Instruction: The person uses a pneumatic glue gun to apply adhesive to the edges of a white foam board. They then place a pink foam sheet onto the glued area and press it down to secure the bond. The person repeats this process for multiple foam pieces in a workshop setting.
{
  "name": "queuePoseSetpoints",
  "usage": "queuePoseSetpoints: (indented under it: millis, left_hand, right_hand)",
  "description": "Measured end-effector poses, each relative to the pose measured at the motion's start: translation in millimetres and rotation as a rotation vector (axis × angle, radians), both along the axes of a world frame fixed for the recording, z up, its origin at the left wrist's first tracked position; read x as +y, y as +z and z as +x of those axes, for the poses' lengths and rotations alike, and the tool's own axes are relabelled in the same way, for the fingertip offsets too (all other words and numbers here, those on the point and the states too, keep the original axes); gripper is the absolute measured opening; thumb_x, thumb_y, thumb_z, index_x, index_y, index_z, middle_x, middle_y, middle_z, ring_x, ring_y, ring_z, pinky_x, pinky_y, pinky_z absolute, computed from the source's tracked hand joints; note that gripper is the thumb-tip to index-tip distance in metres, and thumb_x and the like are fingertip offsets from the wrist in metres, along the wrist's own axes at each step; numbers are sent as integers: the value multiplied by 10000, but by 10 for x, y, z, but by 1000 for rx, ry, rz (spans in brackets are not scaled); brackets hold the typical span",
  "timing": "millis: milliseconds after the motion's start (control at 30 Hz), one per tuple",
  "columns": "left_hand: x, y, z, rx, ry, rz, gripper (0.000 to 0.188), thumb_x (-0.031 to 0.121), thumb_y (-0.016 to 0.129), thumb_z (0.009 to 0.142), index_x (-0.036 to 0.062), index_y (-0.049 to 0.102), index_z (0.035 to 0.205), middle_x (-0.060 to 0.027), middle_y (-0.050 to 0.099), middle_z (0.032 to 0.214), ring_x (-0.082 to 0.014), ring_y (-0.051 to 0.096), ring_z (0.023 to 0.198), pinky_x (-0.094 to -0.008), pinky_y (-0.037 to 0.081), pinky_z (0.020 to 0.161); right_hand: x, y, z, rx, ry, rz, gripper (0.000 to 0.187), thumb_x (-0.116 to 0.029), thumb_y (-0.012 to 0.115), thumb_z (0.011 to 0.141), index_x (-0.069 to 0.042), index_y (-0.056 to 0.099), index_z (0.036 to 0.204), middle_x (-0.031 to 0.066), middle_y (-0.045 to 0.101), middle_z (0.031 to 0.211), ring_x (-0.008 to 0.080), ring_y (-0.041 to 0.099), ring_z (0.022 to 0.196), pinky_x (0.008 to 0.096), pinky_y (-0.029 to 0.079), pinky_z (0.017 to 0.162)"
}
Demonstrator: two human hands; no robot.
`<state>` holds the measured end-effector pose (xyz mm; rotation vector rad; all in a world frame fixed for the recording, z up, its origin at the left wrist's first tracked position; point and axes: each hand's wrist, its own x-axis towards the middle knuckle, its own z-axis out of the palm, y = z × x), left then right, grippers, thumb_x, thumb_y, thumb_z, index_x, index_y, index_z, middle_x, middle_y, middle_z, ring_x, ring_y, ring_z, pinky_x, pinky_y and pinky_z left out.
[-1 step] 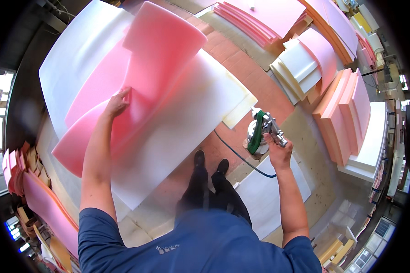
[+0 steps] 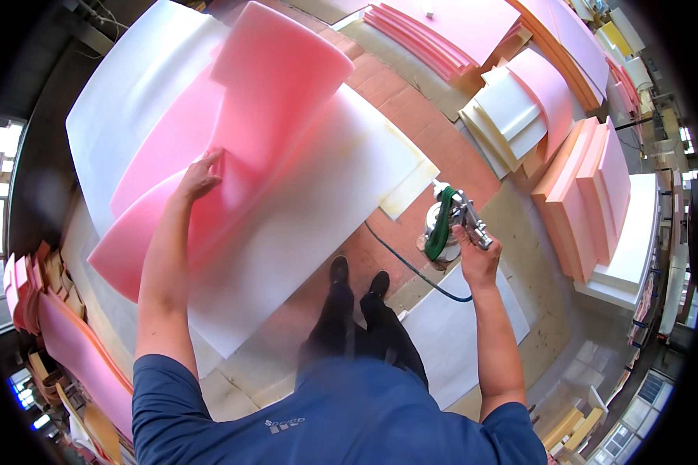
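My left hand (image 2: 202, 175) is closed on a fold of a large pink foam sheet (image 2: 283, 62), which is bent over itself and stands up in curved folds. Beneath it lies a broad white foam sheet (image 2: 318, 167) with a yellowish right edge. On the right side, my right hand (image 2: 479, 256) is wrapped round the handle of a metal spray gun (image 2: 464, 217). A green band (image 2: 443, 225) is wound about the gun's round cup, and its pale nozzle points away from me, close to the white sheet's right corner.
A thin dark hose (image 2: 411, 267) trails below the gun. Stacks of pink foam sheets (image 2: 450, 31) and thick foam blocks (image 2: 585, 201) stand at the right and far right. A white sheet (image 2: 461, 333) lies by my feet. More foam pieces (image 2: 77, 333) lean at the left.
My right hand and the spray gun have shifted very slightly to the right. My left hand stays on the pink foam sheet.
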<state>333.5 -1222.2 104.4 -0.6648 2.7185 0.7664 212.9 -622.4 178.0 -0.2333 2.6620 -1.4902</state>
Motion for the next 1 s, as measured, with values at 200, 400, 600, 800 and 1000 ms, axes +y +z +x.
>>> queuePoseSetpoints:
  millis: [200,400,600,800,1000]
  left_hand:
    - [118,156,31,9,42,38,875,70,628,676,140,399,1518,-265,315,1566,-366,322,1459,-376,313,1191]
    - [199,167,-20,9,-10,-52,860,54,640,679,111,414,1506,-233,364,1553,-349,368,1437,-374,347,1165]
    - [188,137,-140,33,15,-29,837,58,635,689,112,433,1499,-211,378,1552,-327,363,1446,-366,351,1154]
    - [91,43,-165,46,0,-36,838,64,655,695,139,439,1502,-239,343,1566,-336,336,1462,-366,355,1150]
    - [53,41,-231,-37,-15,-36,922,104,675,687,224,363,1546,-237,300,1588,-363,374,1435,-374,369,1142]
  right_hand:
    - [-61,179,-72,-28,-41,-25,288,-191,774,889,36,734,1061,77,749,862,90,625,773,292,512,735]
    - [-20,57,-56,-47,-4,-58,304,-188,779,886,35,728,1087,67,753,905,82,626,804,273,507,752]
    - [-84,42,50,-118,54,-113,278,-182,783,882,32,739,1055,70,753,878,75,621,787,274,505,741]
    - [-99,-35,249,-115,169,-3,277,-167,777,885,31,726,1071,91,749,889,100,626,768,285,510,720]
    - [-296,3,512,-103,261,-40,256,-154,775,881,35,715,1043,101,740,850,133,635,736,298,514,715]
